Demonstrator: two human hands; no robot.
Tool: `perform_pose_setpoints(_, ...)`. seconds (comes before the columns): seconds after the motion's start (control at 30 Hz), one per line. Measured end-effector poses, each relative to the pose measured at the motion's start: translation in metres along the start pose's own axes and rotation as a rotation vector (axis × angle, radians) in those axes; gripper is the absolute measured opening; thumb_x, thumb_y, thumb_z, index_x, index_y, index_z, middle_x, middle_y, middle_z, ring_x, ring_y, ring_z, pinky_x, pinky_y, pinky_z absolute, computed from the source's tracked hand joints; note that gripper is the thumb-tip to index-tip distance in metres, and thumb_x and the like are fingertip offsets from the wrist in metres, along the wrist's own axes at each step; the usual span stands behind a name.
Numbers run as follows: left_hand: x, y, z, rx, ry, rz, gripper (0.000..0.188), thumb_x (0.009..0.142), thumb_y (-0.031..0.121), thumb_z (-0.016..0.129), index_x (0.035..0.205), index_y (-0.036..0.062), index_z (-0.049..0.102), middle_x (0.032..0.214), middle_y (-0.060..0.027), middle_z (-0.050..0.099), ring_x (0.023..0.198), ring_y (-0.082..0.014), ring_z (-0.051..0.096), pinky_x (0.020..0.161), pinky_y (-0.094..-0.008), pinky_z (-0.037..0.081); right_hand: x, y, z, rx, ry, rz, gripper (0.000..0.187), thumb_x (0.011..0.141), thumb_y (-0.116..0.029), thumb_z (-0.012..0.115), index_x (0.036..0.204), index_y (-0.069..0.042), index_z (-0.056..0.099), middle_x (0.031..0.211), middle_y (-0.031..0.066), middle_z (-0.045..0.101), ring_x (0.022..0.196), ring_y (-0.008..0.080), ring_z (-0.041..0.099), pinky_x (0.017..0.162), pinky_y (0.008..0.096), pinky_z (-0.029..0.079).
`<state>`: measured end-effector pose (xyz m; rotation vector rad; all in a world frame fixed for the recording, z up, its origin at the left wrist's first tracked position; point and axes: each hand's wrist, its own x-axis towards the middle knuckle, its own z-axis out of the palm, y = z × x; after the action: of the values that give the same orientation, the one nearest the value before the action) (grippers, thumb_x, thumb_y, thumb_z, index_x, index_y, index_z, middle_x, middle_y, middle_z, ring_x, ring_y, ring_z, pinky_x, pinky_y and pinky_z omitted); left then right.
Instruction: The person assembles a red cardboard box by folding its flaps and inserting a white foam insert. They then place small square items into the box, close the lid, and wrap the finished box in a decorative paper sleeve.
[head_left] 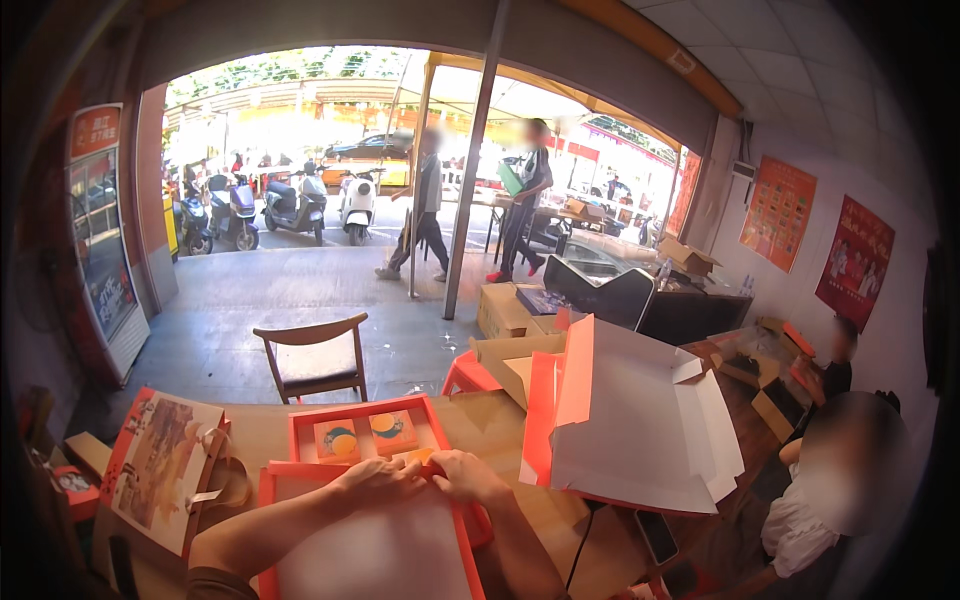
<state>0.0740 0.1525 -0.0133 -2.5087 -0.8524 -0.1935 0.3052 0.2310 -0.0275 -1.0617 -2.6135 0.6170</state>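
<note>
My left hand [382,482] and my right hand [466,476] meet over the table, fingers closed around a small orange piece [420,456] that they mostly hide. I cannot tell its full shape. Just beyond them, a shallow red-rimmed box [433,408] holds two small square orange packs [337,441] with a round yellow-orange motif, side by side. Under my forearms lies a larger red-edged box part with a pale inside [375,550]. To the left leans a printed gift box [160,465] with a landscape picture and a ribbon handle.
A large opened grey-lined carton [640,425] stands at my right, a phone [656,536] near it. Two people sit or stand at the right edge [800,520]. Beyond the table are a wooden chair [315,355], a red stool [468,375] and cardboard boxes [503,310]. Two people walk outside.
</note>
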Motion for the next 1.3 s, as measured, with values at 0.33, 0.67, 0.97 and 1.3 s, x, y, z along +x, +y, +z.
perform_pose_setpoints(0.33, 0.025, 0.002, 0.019, 0.218, 0.083, 0.009, 0.008, 0.091, 0.018, 0.066, 0.092, 0.0106, 0.069, 0.104, -0.0094, 0.069, 0.069, -0.0146, 0.070, 0.050, -0.0309, 0.057, -0.008, -0.014, -0.023, 0.418, -0.011, -0.050, 0.020, 0.093, -0.008, 0.066, 0.110, 0.001, 0.074, 0.099, 0.0195, 0.078, 0.093, 0.0335, 0.075, 0.084, 0.0415, 0.058)
perform_pose_setpoints(0.67, 0.024, -0.019, -0.006, -0.409, -0.050, -0.224, 0.021, 0.097, 0.022, 0.066, 0.115, 0.0115, 0.066, 0.104, -0.0120, 0.074, 0.080, -0.0300, 0.075, 0.065, -0.0416, 0.060, -0.008, 0.003, -0.019, 0.335, -0.050, -0.015, 0.024, 0.093, -0.007, 0.063, 0.113, 0.000, 0.075, 0.096, 0.0165, 0.078, 0.087, 0.0259, 0.074, 0.081, 0.0392, 0.057)
perform_pose_setpoints(0.97, -0.022, -0.031, -0.013, -0.560, -0.190, -0.357, 0.036, 0.097, 0.032, 0.072, 0.128, 0.0137, 0.066, 0.097, -0.0143, 0.076, 0.092, -0.0367, 0.075, 0.079, -0.0512, 0.058, -0.008, -0.002, -0.016, 0.121, -0.040, -0.030, 0.029, 0.090, -0.019, 0.070, 0.114, -0.003, 0.076, 0.102, 0.0197, 0.078, 0.096, 0.0361, 0.075, 0.088, 0.0433, 0.058)
perform_pose_setpoints(1.3, -0.114, -0.043, -0.059, -0.283, -0.024, -0.510, 0.060, 0.074, 0.016, 0.080, 0.130, 0.0078, 0.062, 0.129, -0.0146, 0.067, 0.113, -0.0337, 0.070, 0.094, -0.0453, 0.059, -0.009, 0.000, -0.016, 0.238, -0.093, 0.050, 0.033, 0.090, -0.018, 0.069, 0.120, -0.005, 0.077, 0.106, 0.0201, 0.079, 0.099, 0.0331, 0.076, 0.090, 0.0427, 0.059)
